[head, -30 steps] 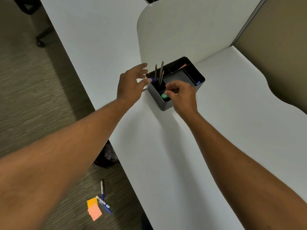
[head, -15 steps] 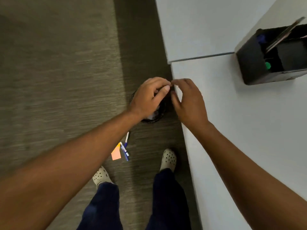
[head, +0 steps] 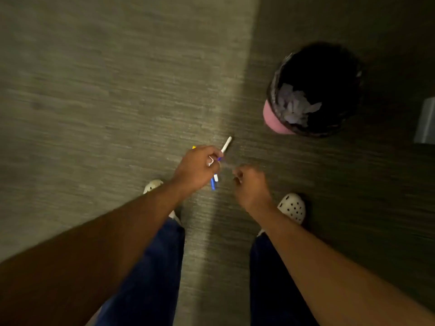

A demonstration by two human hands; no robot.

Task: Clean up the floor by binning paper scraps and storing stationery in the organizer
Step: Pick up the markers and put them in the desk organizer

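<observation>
I am looking straight down at the carpet. A white pen [head: 226, 145] lies on the floor, and its blue end disappears under my left hand [head: 197, 168]. Two blue-and-white pens [head: 213, 183] stick out below that hand, and a yellow sticky-note corner [head: 193, 147] shows at its upper edge. The left hand's fingers are curled, hovering over these items and hiding most of them. My right hand [head: 249, 184] is a loose fist just to the right, with nothing visible in it. The black waste bin [head: 357, 74] stands at the upper right with paper scraps [head: 294, 107] inside. The organizer is out of view.
A pink piece [head: 273, 118] rests against the bin's near-left rim. My two white clog shoes [head: 293, 207] [head: 153, 184] stand on the carpet below the pens. A grey panel [head: 426, 121] shows at the right edge. The frame is motion-blurred.
My view swung from the desk and organizer down to the floor. Both hands left the organizer, passed over the bin and now hang above the pens and sticky notes.
</observation>
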